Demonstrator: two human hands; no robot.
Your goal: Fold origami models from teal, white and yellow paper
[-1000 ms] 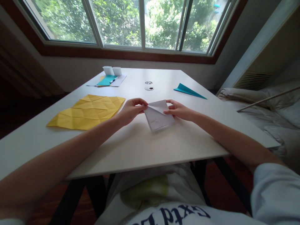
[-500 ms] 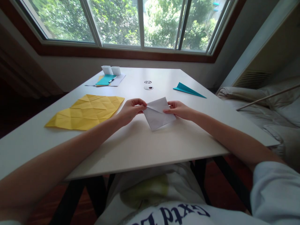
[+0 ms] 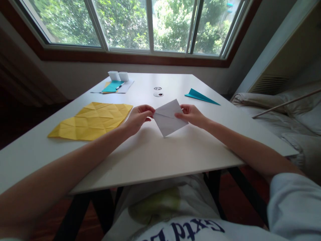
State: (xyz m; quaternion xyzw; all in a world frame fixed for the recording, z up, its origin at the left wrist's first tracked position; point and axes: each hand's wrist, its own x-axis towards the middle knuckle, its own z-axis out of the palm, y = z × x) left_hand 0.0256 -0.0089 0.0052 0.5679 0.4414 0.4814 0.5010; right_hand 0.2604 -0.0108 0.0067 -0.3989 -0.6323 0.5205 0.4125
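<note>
Between my two hands is a white sheet of folded paper [image 3: 168, 121], squarish, with a crease running across it. It is tilted, its lower corner pointing toward me above the table. My left hand [image 3: 140, 117] pinches its left corner between thumb and fingers. On the opposite side my right hand [image 3: 192, 115] grips the right edge, thumb on the near face and fingers behind, partly hidden. Left of my left hand lies a creased yellow paper [image 3: 94, 120]. A folded teal paper, shaped like a paper plane [image 3: 202, 96], rests beyond my right hand.
The white table [image 3: 150, 160] has its near edge at my lap. At its far left are teal paper [image 3: 112, 86], a pen [image 3: 120, 85], white sheets and two small white folded paper pieces [image 3: 123, 76]. Two round discs [image 3: 158, 94] sit mid-table. A cushioned seat [image 3: 253, 103] stands to the right.
Both hands have lifted the white paper slightly, and it has tilted so its face shows flatter and its crease less open. The other things on the table stay put.
</note>
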